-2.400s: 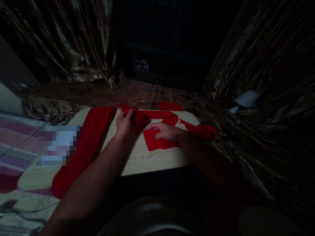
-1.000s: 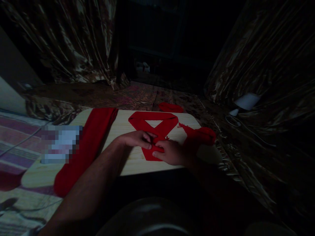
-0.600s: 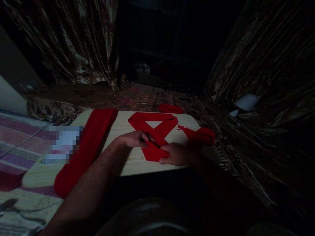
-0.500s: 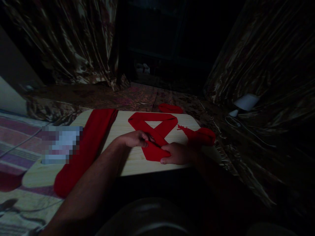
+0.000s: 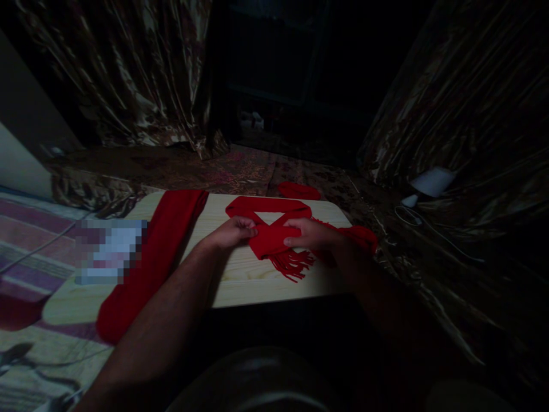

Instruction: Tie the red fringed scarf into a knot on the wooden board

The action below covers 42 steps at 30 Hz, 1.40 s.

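Two bare hands, the left hand [image 5: 240, 230] and the right hand [image 5: 309, 233], are gripping a fringed red scarf [image 5: 270, 240] that is lying looped and crossed on a pale wooden table [image 5: 240, 289]. The left fingers are pinching the band's left edge, while the right fingers and thumb are closing over its right part; the fringe [image 5: 295, 264] is spilling toward 5 o'clock from the hands. Taking the scarf as the dial's center, a long folded red cloth [image 5: 156, 263] is stretching along the table at 9 o'clock, with a pixelated item [image 5: 112, 249] sitting beyond it. A red bundle [image 5: 362, 236], partly hidden by the right arm, is lying at 3 o'clock. Another red loop [image 5: 299, 190] is resting near 12 o'clock, and a white lamp [image 5: 433, 182] is leaning at 2 o'clock, well apart from the hands.
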Each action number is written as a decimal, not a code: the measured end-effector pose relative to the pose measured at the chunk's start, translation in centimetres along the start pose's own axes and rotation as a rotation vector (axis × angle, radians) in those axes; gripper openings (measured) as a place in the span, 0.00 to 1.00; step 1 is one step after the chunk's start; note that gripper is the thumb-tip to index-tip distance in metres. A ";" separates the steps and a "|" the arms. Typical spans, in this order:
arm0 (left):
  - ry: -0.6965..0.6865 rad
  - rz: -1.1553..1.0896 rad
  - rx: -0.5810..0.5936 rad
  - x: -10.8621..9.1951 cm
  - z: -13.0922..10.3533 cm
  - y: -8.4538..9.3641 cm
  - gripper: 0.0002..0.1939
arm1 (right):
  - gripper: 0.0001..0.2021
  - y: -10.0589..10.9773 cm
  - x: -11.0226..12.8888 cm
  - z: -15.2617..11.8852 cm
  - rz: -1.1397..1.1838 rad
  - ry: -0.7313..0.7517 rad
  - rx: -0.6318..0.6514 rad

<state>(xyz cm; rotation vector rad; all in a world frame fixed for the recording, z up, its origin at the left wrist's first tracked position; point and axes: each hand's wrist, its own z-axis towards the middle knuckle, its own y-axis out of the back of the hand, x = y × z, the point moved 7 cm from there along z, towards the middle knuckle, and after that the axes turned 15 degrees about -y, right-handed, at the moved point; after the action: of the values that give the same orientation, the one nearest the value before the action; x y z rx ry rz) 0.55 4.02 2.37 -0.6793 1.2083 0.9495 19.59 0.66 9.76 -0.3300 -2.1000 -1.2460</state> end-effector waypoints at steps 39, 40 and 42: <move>-0.151 0.587 -0.359 -0.3 0.6 1.8 0.13 | 0.14 -4.0 -2.4 -1.8 -0.431 0.100 -0.567; -0.136 0.604 -0.364 -0.3 0.6 2.0 0.13 | 0.13 -4.5 -2.6 -1.7 -0.456 0.118 -0.526; -0.085 0.649 -0.330 -0.1 0.5 2.0 0.14 | 0.09 -5.7 -2.9 -1.6 -0.502 0.175 -0.428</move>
<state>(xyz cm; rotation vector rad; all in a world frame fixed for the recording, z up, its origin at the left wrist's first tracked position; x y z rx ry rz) -0.95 5.38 2.65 -0.4952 1.2285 1.7298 19.42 -3.31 4.52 0.1374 -1.8084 -1.9470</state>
